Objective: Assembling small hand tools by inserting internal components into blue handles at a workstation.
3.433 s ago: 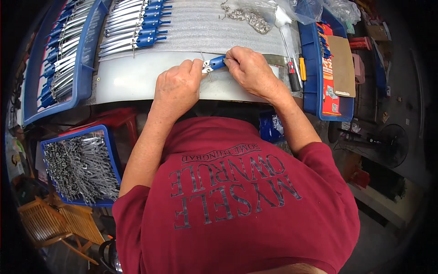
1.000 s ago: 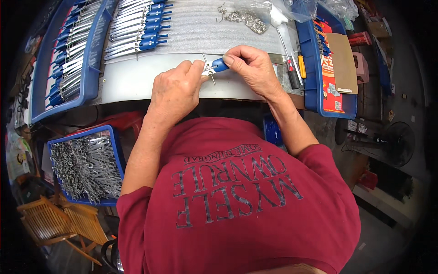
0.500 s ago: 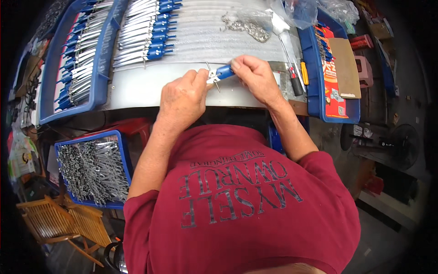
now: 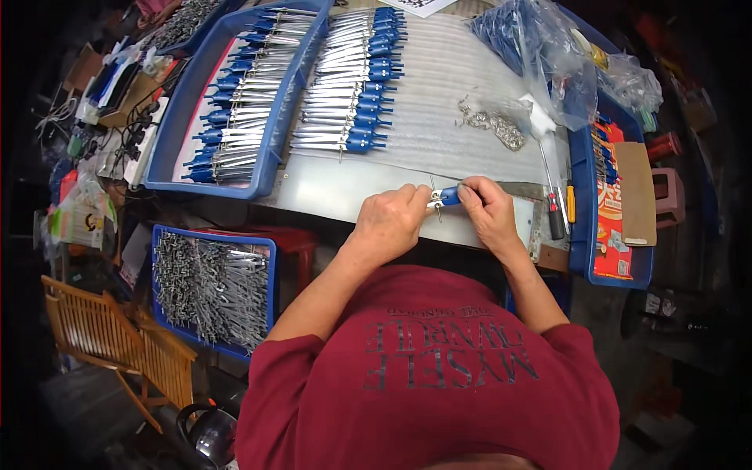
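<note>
Both hands meet over the bare metal strip [image 4: 345, 188] at the table's front edge, holding one compass-like tool [image 4: 448, 196] with a blue head and a thin cross rod. My left hand [image 4: 389, 223] is closed around its silver legs, which are mostly hidden. At the other end, my right hand [image 4: 493, 215] pinches the blue head between thumb and fingers. A long row of similar blue-headed tools [image 4: 368, 94] lies on the foam sheet [image 4: 431, 94] beyond the left hand. Small shiny metal parts [image 4: 497, 128] are heaped beyond the right hand.
A blue tray [image 4: 270, 168] of finished-looking tools stands left; another blue tray [image 4: 581, 243] with cardboard is right. Near it lie a red-and-black screwdriver [image 4: 555, 219] and a yellow-handled one [image 4: 571, 205]. Below left are a bin of metal legs [image 4: 211, 286] and a wooden chair [image 4: 94, 325].
The head view has shifted, so the table and hands appear farther right and lower. Both hands keep their hold on the compass-like tool, with little visible change in grip.
</note>
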The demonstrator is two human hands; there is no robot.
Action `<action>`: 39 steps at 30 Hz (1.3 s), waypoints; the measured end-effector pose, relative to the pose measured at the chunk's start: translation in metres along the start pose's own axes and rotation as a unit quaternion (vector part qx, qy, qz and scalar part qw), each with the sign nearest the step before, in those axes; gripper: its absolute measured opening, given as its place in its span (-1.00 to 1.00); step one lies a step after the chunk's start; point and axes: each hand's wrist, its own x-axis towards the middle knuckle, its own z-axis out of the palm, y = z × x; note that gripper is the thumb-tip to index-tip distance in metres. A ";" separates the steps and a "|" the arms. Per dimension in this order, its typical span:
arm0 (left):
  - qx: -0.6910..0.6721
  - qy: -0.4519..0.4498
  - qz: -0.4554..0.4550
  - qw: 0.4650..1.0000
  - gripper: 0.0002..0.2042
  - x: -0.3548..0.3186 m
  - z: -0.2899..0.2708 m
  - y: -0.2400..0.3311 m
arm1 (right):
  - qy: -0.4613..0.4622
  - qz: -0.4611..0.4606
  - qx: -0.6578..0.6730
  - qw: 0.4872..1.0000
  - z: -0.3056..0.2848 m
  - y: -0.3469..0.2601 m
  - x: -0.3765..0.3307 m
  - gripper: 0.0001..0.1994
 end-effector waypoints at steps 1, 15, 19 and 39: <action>0.004 -0.007 0.000 1.000 -0.82 0.001 -0.002 -0.001 | 0.017 0.022 0.052 0.998 0.001 -0.003 0.000 -0.79; 0.141 0.116 0.056 0.982 -0.88 0.059 -0.044 -0.118 | 0.044 -0.018 0.018 0.999 0.005 0.020 -0.007 -0.81; 0.205 0.100 0.072 0.971 -0.89 0.075 -0.038 -0.143 | 0.037 -0.002 0.030 0.999 0.004 0.019 -0.007 -0.82; 0.220 0.030 0.020 0.975 -0.82 0.091 -0.024 -0.160 | 0.041 -0.008 0.043 0.998 0.004 0.021 -0.007 -0.84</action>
